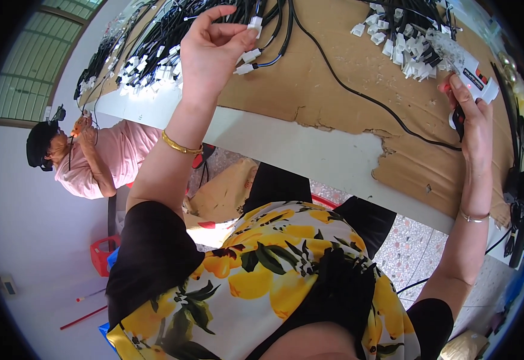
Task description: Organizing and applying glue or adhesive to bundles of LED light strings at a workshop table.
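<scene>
At the top, left of centre, my left hand (211, 57) pinches a white plug connector (255, 24) on a dark cable between thumb and forefinger, the other fingers loosely bent. Just below it, more white connectors (245, 69) on dark cables lie on the cardboard. At the far right, my right hand (475, 117) is closed around a white-and-black corded hot glue gun (475, 81). The gun lies beside a pile of white connectors (403, 51), with clear stringy material near it. Part of its handle is hidden by my fingers.
Brown cardboard (334, 90), torn along its near edge, covers the white table (310, 147). A black cord (358, 90) crosses it to my right hand. Bundled cables with white connectors (154, 63) lie at left. Another person in pink (103, 150) works beyond the table's left end.
</scene>
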A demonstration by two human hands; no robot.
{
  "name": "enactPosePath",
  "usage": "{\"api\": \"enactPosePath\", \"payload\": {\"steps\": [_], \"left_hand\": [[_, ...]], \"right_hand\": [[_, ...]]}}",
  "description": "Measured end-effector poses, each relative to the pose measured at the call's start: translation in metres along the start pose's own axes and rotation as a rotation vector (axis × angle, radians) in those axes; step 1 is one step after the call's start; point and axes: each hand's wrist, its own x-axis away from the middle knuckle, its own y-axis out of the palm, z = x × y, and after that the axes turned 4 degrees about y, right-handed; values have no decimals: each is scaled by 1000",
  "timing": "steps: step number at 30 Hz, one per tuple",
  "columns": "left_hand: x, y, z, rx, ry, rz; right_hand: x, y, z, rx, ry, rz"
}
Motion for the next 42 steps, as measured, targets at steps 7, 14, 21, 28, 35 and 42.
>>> {"api": "enactPosePath", "payload": {"steps": [7,14,21,28,35,42], "left_hand": [[28,19,-4,-262,81,-82],[44,11,-11,-717,276,-118],[35,-6,-21,-740,215,-58],[37,-8,-21,-784,347,-101],[41,-9,-21,-750,319,-120],[43,-7,-20,-517,119,-103]], "right_hand": [[3,3,-6,19,-16,-8],[5,7,-8,50,-32,16],[1,2,-2,104,9,5],[6,7,-10,81,-15,7],[0,3,-1,88,7,6],[4,7,-7,38,-40,11]]}}
